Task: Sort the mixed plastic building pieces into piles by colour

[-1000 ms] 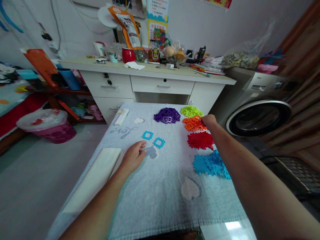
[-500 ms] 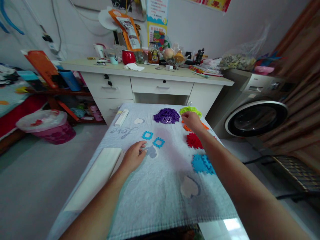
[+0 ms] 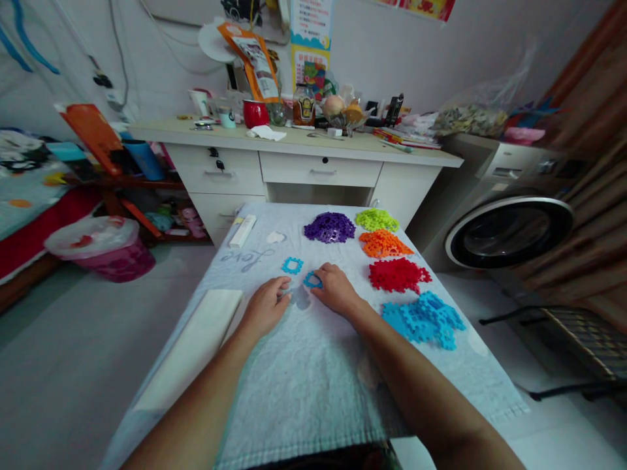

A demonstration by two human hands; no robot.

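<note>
Fingers of the right hand (image 3: pixel 336 287) bend at one blue frame (image 3: pixel 307 281); whether they grip it, I cannot tell. The left hand (image 3: pixel 267 304) is half open and holds nothing, near a second blue frame (image 3: pixel 285 265), perhaps ready for support. Farther out on the surface (image 3: pixel 294 385), the blue pile (image 3: pixel 424 318), red pile (image 3: pixel 399 275), orange pile (image 3: pixel 385 244), green pile (image 3: pixel 377 220) and purple pile (image 3: pixel 329 228) lie separated by colour, probably for easy choosing.

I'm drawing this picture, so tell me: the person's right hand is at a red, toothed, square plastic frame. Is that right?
Not red: the head view shows the person's right hand at a blue, toothed, square plastic frame.
</note>
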